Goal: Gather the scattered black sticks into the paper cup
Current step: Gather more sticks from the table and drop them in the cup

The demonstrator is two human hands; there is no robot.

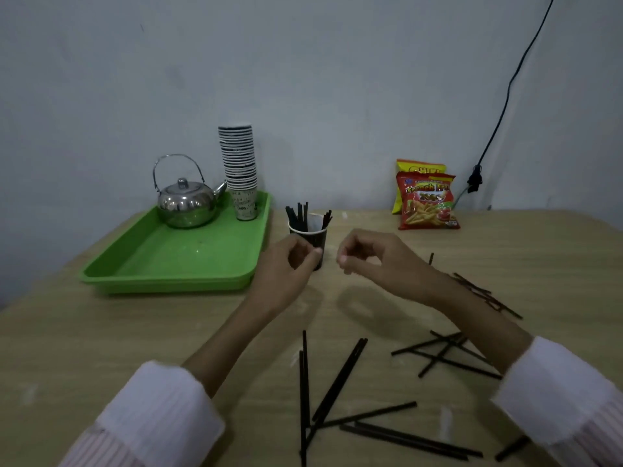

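Nearest, at about 6 o'clock on the table (101, 332), a loose heap of black sticks (337, 392) is seen, roughly eight of them, crossed and overlapping; an exact count cannot be given where they lie doubled. At 4 o'clock a second crossed group of about five is partly hidden by the right forearm, and a third small cluster lies beyond it at 3 o'clock, with one short piece apart.

Further out, the left hand (286, 264) is held against the near side of the paper cup (308, 239), its fingers curled; whether the cup is actually gripped cannot be told. The right hand (367, 261) hovers just beside the cup, fingers loosely curled with nothing visibly held.

The cup, at 12 o'clock, already holds about seven sticks upright. It is best kept steadied while the nearest heap is drawn together, aligned and lifted as a bundle.

Farthest are one green tray (175, 264), one kettle (187, 203), one stack of cups (239, 166) and two snack bags (426, 200).
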